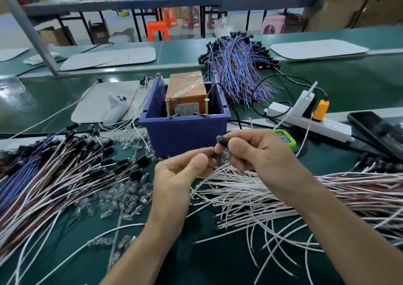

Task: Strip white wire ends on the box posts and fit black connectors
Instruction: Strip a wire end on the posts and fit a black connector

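Connector (219, 147), black, at frame centre, pinched from both sides. Right hand (258, 151): thumb and forefinger closed on its upper end, other fingers curled below. Left hand (181, 172): thumb and forefinger closed on its lower end, remaining fingers folded into the palm. Fingertips hide most of the part; cannot tell whether a wire is seated in it.

Directly under the hands, lower right of centre: loose white wires (250, 197), fanned out on the green bench (65, 92), running off to the right edge where they mix with brown strands. The right forearm lies across this pile and covers part of it.

Just behind the hands: blue box (185, 132), open top, with two upright posts (167, 108) on its near rim, one toward each corner. Orange block (187, 88) sits inside the box, taped over.

Left of frame: heap of wires with black ends (65, 164), white, brown and blue. Clear plastic bits (122, 197) scattered between that heap and the left hand.

Right of the box: green timer (285, 139), partly hidden by the right hand; power strip (305, 120) with an orange plug (320, 110); phone (375, 132) at right edge.

Upper centre: bundle of blue and brown leads (237, 66).
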{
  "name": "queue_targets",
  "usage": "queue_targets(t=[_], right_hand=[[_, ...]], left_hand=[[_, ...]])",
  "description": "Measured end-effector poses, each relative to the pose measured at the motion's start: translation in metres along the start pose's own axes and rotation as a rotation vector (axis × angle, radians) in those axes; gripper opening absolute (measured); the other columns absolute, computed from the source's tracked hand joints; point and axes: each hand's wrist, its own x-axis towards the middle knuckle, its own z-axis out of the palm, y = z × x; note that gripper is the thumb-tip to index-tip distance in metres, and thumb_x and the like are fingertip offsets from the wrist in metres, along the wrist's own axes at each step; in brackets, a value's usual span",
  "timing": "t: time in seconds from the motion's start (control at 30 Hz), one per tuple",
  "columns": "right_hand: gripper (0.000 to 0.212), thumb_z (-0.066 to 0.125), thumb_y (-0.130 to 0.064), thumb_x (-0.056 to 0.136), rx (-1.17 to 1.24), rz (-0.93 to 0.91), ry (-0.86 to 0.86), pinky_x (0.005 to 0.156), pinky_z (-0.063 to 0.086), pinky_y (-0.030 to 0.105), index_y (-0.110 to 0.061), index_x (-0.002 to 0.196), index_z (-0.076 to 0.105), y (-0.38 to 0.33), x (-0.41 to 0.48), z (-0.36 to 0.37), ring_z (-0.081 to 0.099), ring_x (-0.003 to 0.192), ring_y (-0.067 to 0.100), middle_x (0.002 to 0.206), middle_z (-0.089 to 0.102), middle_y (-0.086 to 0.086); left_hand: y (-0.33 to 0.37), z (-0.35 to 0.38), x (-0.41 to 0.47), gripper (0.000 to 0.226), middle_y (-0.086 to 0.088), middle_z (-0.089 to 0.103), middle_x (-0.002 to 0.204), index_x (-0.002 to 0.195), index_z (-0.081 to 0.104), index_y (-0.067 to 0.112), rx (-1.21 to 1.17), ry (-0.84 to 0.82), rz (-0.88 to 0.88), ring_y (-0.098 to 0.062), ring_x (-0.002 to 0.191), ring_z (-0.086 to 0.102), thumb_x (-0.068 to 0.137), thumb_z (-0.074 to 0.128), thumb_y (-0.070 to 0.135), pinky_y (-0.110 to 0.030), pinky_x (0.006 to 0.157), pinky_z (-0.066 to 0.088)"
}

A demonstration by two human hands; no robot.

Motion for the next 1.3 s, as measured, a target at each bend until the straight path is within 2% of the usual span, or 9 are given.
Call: queue_targets(t=[0.13, 0.27, 0.33, 0.5, 0.67, 1.0, 1.13, 1.23, 1.3], right_hand=[[0.027, 0.055, -0.026, 0.096, 0.12, -0.008, 0.013, 0.057, 0.041, 0.016, -0.02, 0.088, 0.079, -0.023, 0.007, 0.012, 0.045, 0.054, 0.01, 0.056, 0.051, 0.002], [0.027, 0.055, -0.028, 0.097, 0.385, -0.022, -0.011, 0.065, 0.038, 0.026, -0.013, 0.093, 0.077, -0.053, 0.012, 0.024, 0.04, 0.061, 0.018, 0.061, 0.049, 0.005], [0.03, 0.052, -0.027, 0.099, 0.631, -0.024, -0.02, 0.069, 0.042, 0.026, -0.011, 0.093, 0.076, -0.067, 0.017, 0.03, 0.041, 0.059, 0.015, 0.062, 0.052, 0.002], [0.034, 0.044, -0.024, 0.105, 0.973, -0.118, 0.004, 0.079, 0.04, 0.028, -0.011, 0.095, 0.073, -0.087, 0.026, 0.031, 0.046, 0.063, 0.014, 0.072, 0.057, 0.0], [0.027, 0.05, -0.02, 0.102, 0.958, -0.056, 0.142, 0.088, 0.056, 0.036, -0.012, 0.097, 0.075, -0.078, 0.019, 0.012, 0.065, 0.079, 0.017, 0.089, 0.067, 0.003], [0.017, 0.062, -0.003, 0.081, 0.653, 0.194, 0.472, 0.079, 0.062, 0.043, -0.011, 0.079, 0.077, -0.025, -0.034, -0.032, 0.076, 0.092, 0.031, 0.103, 0.074, 0.024], [0.03, 0.073, 0.007, 0.081, -0.351, -0.055, 0.723, 0.08, 0.061, 0.028, -0.022, 0.081, 0.075, -0.024, -0.046, -0.028, 0.075, 0.087, 0.018, 0.094, 0.079, 0.003], [0.026, 0.077, -0.011, 0.081, -0.573, -0.289, 0.518, 0.073, 0.057, 0.017, -0.035, 0.091, 0.075, -0.042, -0.038, -0.003, 0.074, 0.082, 0.008, 0.092, 0.077, -0.015], [0.035, 0.071, -0.013, 0.082, -0.604, -0.228, 0.268, 0.079, 0.052, 0.008, -0.04, 0.104, 0.073, -0.044, -0.025, 0.019, 0.071, 0.092, -0.003, 0.099, 0.074, -0.026]], left_hand=[[0.007, 0.003, -0.006, 0.034, 0.003, 0.078, 0.113, 0.119, 0.076, 0.031, 0.153, -0.203, 0.039, -0.014, 0.111, 0.072, 0.086, 0.07, 0.022, -0.025, 0.087, 0.057], [0.014, 0.006, -0.007, 0.077, 0.013, 0.069, 0.133, 0.148, 0.042, 0.052, 0.211, -0.289, -0.003, -0.006, 0.128, 0.06, 0.08, 0.077, 0.042, -0.039, 0.105, 0.048], [0.017, 0.007, -0.009, 0.079, 0.013, 0.067, 0.134, 0.149, 0.035, 0.056, 0.211, -0.321, 0.011, -0.006, 0.129, 0.059, 0.083, 0.077, 0.049, -0.037, 0.099, 0.052], [0.031, 0.003, -0.008, 0.024, -0.002, 0.079, 0.09, 0.108, 0.078, 0.036, 0.19, -0.178, 0.072, -0.013, 0.085, 0.074, 0.087, 0.081, 0.026, -0.02, 0.07, 0.056], [0.051, -0.015, -0.001, 0.028, 0.002, 0.076, 0.069, 0.083, 0.085, 0.031, 0.128, 0.066, 0.115, -0.001, 0.057, 0.063, 0.083, 0.08, 0.004, -0.011, 0.055, 0.048], [0.065, -0.04, 0.006, 0.031, 0.017, 0.074, 0.067, 0.078, 0.078, 0.052, 0.55, 0.15, 0.126, 0.002, 0.056, 0.064, 0.078, 0.087, 0.022, -0.008, 0.052, 0.045], [0.059, -0.03, 0.0, 0.028, 0.024, 0.074, 0.078, 0.083, 0.081, 0.042, 0.639, 0.08, 0.265, 0.001, 0.077, 0.07, 0.078, 0.087, 0.015, -0.006, 0.068, 0.047], [0.051, -0.019, -0.004, 0.024, 0.026, 0.074, 0.084, 0.085, 0.083, 0.034, 0.671, 0.022, 0.368, -0.004, 0.086, 0.07, 0.078, 0.088, 0.013, -0.01, 0.073, 0.049], [0.047, -0.013, -0.004, 0.022, 0.025, 0.075, 0.085, 0.088, 0.083, 0.033, 0.628, 0.04, 0.388, -0.004, 0.084, 0.071, 0.078, 0.087, 0.014, -0.013, 0.073, 0.051]])
